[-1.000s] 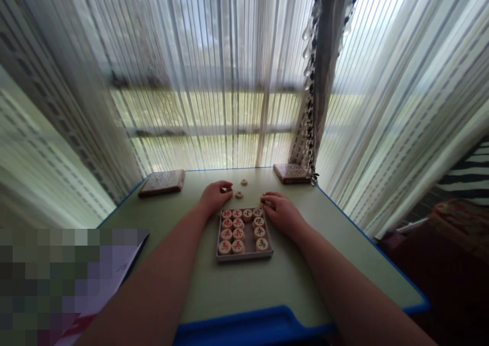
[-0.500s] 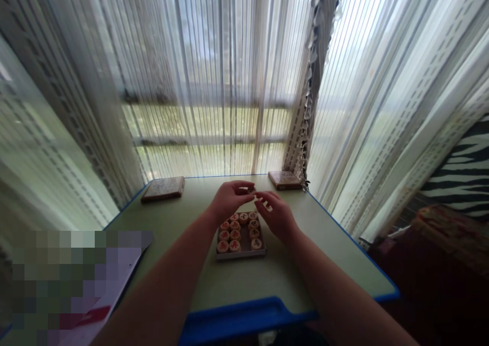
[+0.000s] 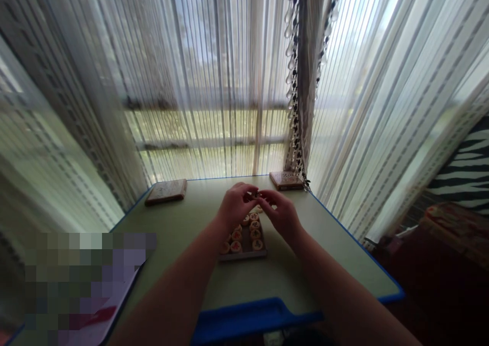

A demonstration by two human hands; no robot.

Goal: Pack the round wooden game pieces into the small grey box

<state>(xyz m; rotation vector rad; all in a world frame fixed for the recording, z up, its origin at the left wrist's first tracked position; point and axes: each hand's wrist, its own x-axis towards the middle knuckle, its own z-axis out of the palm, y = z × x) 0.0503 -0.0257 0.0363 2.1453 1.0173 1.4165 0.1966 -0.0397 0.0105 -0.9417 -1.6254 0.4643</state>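
An open box (image 3: pixel 244 256) of round wooden pieces lies on the green table, with red-marked pieces (image 3: pixel 236 246) on its left side and dark-marked pieces (image 3: pixel 255 234) on its right. Above its far end, my left hand (image 3: pixel 237 203) and my right hand (image 3: pixel 279 211) meet at the fingertips. The fingers of both hands are closed around something small and dark that I cannot make out. A pale piece (image 3: pixel 259 209) shows just below the fingertips. My left hand and forearm hide part of the box's left side.
A flat wooden box (image 3: pixel 166 191) sits at the table's back left, another (image 3: pixel 286 180) at the back right by the curtain (image 3: pixel 307 81). A blue tray edge (image 3: pixel 244 316) runs along the front of the table (image 3: pixel 344 264). A blurred-out item lies at the left.
My left hand has shifted right and slightly down, so the fingertips of both hands are now together. It covers more of the box's left side. The view has turned slightly.
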